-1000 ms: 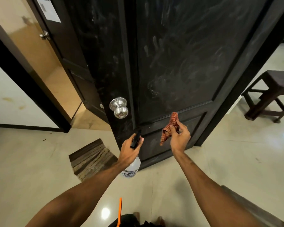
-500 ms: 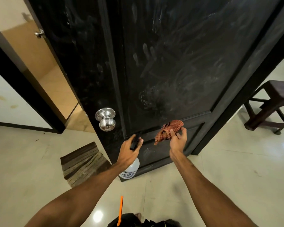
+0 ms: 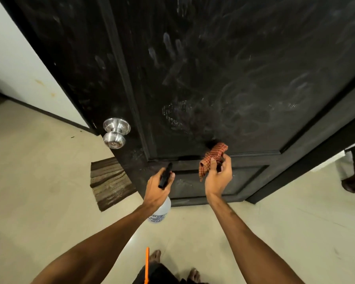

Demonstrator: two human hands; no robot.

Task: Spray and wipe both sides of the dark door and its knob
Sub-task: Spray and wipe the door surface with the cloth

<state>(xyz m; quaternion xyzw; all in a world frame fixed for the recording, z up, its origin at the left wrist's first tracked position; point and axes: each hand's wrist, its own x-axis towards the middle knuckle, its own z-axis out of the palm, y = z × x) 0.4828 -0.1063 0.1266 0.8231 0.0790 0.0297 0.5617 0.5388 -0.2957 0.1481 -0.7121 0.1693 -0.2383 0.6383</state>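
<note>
Straight ahead of us in the head view, the dark door (image 3: 213, 89) fills the upper frame. Its panel is streaked with pale smears and handprints, and its silver knob (image 3: 115, 133) sits near the left edge. Our left hand (image 3: 158, 188) curls its fingers round the black trigger head of the spray bottle (image 3: 160, 214), whose white body hangs below the wrist. Our right hand (image 3: 217, 179) pinches the red checked cloth (image 3: 212, 156) between thumb and fingertips. The cloth rises above the fingers to the moulding under the big panel; we cannot tell whether it touches the wood. A striped mat (image 3: 109, 181) lies on the floor by the door's left edge.
</note>
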